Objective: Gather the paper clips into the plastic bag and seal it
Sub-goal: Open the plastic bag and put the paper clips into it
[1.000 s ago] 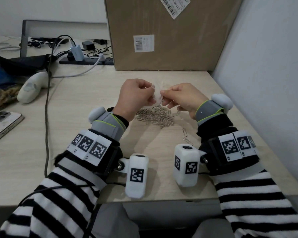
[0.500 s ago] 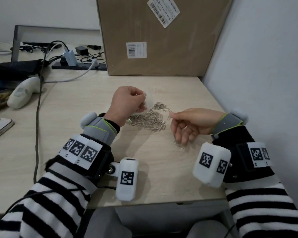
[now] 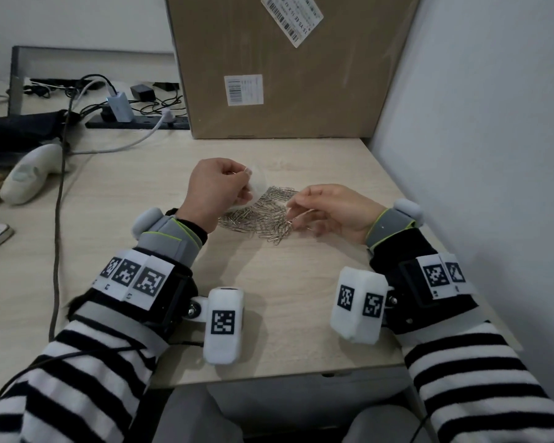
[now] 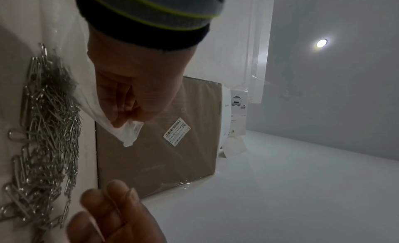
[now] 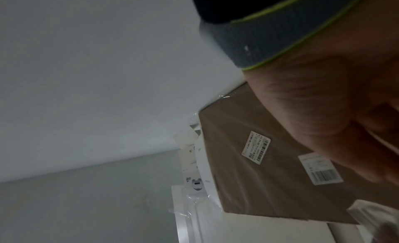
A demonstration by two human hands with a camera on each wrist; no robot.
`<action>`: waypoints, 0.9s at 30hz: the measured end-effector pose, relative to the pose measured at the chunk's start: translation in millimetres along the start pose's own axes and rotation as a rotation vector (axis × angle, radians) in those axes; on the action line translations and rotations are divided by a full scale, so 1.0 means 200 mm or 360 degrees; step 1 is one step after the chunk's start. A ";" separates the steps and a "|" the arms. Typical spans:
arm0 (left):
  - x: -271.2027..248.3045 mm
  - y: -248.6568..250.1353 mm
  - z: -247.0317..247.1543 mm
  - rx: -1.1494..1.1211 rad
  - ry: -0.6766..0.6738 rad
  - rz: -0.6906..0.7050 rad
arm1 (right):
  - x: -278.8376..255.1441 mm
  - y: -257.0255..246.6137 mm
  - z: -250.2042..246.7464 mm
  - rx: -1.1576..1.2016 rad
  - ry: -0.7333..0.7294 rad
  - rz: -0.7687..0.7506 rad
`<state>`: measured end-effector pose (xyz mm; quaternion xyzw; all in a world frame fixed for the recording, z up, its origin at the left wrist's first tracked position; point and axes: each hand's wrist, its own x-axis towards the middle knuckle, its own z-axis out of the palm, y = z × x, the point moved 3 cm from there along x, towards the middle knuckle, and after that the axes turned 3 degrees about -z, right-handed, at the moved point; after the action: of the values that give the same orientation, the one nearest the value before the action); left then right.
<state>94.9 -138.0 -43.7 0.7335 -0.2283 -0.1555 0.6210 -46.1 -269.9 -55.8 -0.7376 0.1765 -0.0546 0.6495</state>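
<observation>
A pile of silver paper clips [image 3: 259,215] lies mid-desk between my hands; the left wrist view shows the same paper clips [image 4: 47,127]. My left hand [image 3: 245,183] pinches the rim of a small clear plastic bag [image 3: 259,187] just above the pile's far left side. The left wrist view shows that pinch [image 4: 125,120] with a bag corner [image 4: 129,135] sticking out. My right hand [image 3: 293,215] hovers at the pile's right edge, fingers curled, apparently pinching a thin paper clip. The right wrist view is blurred and shows only my palm [image 5: 323,110].
A large cardboard box [image 3: 285,75] stands at the back of the desk, and a wall [image 3: 477,155] runs close along the right. On the left are a power strip with cables [image 3: 135,121], a white handheld device [image 3: 29,177] and a grey cable [image 3: 58,219].
My right hand let go of the bag, dropped onto two loose clips at the right, then came back to the pile's edge with curled fingers. Those two clips are gone from the desk.
</observation>
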 end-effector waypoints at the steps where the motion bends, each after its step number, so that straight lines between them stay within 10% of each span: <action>1: 0.00 0.00 0.00 0.0001 0.0003 -0.0004 | 0.01 0.00 -0.01 -0.0022 0.0074 -0.0057; 8: 0.01 -0.01 0.01 0.0036 -0.0009 0.0034 | 0.03 0.00 0.04 -0.0465 0.0331 -0.0296; 15: -0.01 0.00 0.02 0.0107 -0.0043 0.0048 | 0.05 0.03 0.06 -0.1231 0.0085 -0.0201; 27: -0.02 -0.01 0.06 0.0167 -0.0138 0.0053 | 0.08 0.02 0.10 -0.1428 0.0142 -0.0488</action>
<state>85.3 -144.6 -47.1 0.7537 -0.2750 -0.1645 0.5738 -25.6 -256.2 -65.4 -0.9597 0.0994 -0.0997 0.2432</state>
